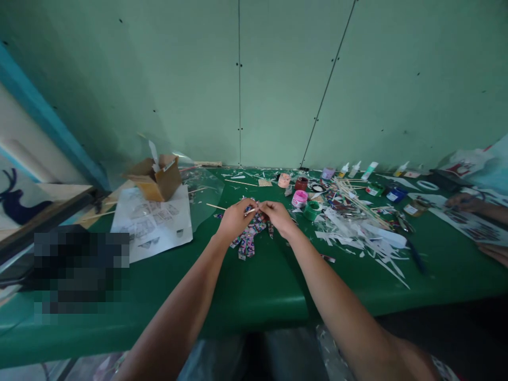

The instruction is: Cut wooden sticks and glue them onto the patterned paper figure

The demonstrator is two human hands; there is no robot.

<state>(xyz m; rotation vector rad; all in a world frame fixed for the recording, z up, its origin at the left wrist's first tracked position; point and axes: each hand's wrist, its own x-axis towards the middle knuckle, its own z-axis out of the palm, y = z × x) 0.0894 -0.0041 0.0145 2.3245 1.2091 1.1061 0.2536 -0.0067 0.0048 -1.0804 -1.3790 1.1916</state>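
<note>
My left hand (236,217) is closed around a thin bamboo stick (215,206), which sticks out to the left of the fingers. Fingertips of my right hand (278,216) are pinched together right beside the left ones; what they hold is too small to make out. Beneath both hands lie patterned strips (246,244) in purple, pink and black, partly covered by the hands. Whether they are paper or cloth, I cannot tell.
Open paint jars (300,199) stand right of my hands, near white paper scraps (357,230) and bamboo sticks (351,197). A cardboard box (159,180) sits on a printed sheet (153,227) at left. Another person's hand (462,202) is at far right. A wall closes the back.
</note>
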